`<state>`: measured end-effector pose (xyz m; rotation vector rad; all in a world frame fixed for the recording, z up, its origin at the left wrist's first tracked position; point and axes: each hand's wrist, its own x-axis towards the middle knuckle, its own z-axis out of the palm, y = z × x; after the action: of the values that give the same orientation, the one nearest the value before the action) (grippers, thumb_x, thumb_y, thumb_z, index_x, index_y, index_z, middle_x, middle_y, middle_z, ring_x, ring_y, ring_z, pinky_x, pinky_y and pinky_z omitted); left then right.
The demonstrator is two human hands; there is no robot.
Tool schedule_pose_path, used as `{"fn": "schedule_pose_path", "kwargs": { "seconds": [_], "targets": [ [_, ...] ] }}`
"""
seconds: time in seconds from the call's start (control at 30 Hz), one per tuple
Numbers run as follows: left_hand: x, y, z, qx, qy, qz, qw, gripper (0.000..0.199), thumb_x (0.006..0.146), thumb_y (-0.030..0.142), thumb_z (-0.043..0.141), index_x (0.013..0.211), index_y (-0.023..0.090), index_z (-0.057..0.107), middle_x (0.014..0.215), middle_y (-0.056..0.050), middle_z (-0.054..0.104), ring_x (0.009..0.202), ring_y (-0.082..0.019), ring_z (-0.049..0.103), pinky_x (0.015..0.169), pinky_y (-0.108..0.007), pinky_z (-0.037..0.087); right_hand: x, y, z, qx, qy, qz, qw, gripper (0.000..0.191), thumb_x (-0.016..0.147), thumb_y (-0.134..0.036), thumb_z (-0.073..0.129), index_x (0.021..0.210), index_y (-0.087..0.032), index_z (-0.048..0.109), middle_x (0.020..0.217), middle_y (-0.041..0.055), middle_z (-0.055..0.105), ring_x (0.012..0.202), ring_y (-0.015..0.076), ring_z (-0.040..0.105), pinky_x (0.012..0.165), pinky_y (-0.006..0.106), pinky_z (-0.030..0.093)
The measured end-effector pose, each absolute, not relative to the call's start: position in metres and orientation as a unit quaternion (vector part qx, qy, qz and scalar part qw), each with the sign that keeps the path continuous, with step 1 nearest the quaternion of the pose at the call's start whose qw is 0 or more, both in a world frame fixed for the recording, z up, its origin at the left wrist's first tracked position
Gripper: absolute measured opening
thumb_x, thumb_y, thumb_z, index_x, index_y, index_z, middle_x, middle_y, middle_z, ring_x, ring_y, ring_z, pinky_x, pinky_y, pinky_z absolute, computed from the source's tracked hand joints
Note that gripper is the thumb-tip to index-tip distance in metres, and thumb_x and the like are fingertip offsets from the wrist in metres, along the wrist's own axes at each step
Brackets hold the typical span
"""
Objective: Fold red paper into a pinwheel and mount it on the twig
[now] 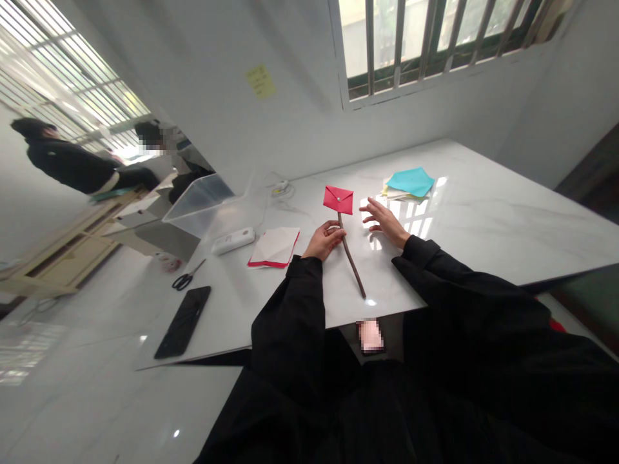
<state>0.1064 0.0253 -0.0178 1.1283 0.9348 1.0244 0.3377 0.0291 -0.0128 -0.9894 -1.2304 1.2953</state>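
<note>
My left hand (325,241) pinches a thin brown stick (353,265) near its upper end. At the top of the stick is a folded red paper piece (338,200), shaped like a small envelope, with a small shiny spot at its middle. The stick slants down toward the table's front edge. To the right of the red paper, my right hand (385,222) is held over the table with its fingers apart and nothing in them. What fixes the paper to the stick is hidden.
White and red paper sheets (275,247), a white oblong device (233,240), scissors (188,276) and a black phone (183,322) lie to the left. Blue and pale papers (411,183) lie at the back right. A clear plastic bin (200,205) stands at the far left, two people beyond it.
</note>
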Motion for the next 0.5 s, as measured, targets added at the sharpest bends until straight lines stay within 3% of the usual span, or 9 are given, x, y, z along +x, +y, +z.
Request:
{"fn": "schedule_pose_path", "kwargs": {
  "seconds": [0.07,0.1,0.17,0.23,0.5],
  "targets": [
    [0.107,0.026,-0.019,0.492,0.409,0.451,0.622,0.064,0.054,0.042,0.1,0.101,0.019,0.064,0.079,0.001,0.071,0.073,-0.011,0.064,0.065,-0.021,0.043,0.334,0.025,-0.011,-0.377,-0.524,0.571,0.507,0.063,0.093,-0.067,0.066,0.146,-0.033,0.061,0.153,0.0072,0.06,0.115,0.0238,0.068,0.081,0.032,0.061],
    [0.108,0.026,-0.02,0.492,0.409,0.453,0.621,0.064,0.054,0.043,0.1,0.101,0.019,0.064,0.078,0.001,0.071,0.072,-0.011,0.064,0.065,-0.021,0.043,0.333,0.023,-0.01,-0.354,-0.535,0.592,0.488,0.059,0.093,-0.07,0.064,0.137,-0.03,0.069,0.15,0.0083,0.063,0.119,0.0257,0.068,0.086,0.035,0.061],
    [0.108,0.027,-0.021,0.491,0.407,0.456,0.621,0.064,0.055,0.043,0.1,0.101,0.018,0.063,0.077,0.001,0.071,0.072,-0.011,0.064,0.065,-0.022,0.044,0.332,0.019,-0.009,-0.324,-0.558,0.625,0.439,0.062,0.092,-0.077,0.06,0.111,-0.021,0.08,0.13,0.014,0.075,0.112,0.0277,0.071,0.09,0.037,0.06],
    [0.109,0.028,-0.021,0.489,0.407,0.457,0.622,0.064,0.055,0.042,0.1,0.101,0.018,0.063,0.078,0.001,0.071,0.072,-0.011,0.064,0.066,-0.022,0.044,0.331,0.017,-0.009,-0.329,-0.569,0.628,0.416,0.067,0.09,-0.08,0.061,0.096,-0.017,0.082,0.111,0.0163,0.079,0.099,0.0259,0.074,0.085,0.035,0.06],
    [0.108,0.026,-0.019,0.482,0.412,0.448,0.631,0.065,0.053,0.041,0.101,0.102,0.018,0.064,0.081,0.001,0.071,0.074,-0.011,0.065,0.067,-0.022,0.044,0.333,0.023,-0.013,-0.383,-0.508,0.585,0.504,0.055,0.092,-0.069,0.065,0.121,-0.023,0.073,0.121,0.0115,0.075,0.084,0.0161,0.069,0.065,0.024,0.055]
  ]
}}
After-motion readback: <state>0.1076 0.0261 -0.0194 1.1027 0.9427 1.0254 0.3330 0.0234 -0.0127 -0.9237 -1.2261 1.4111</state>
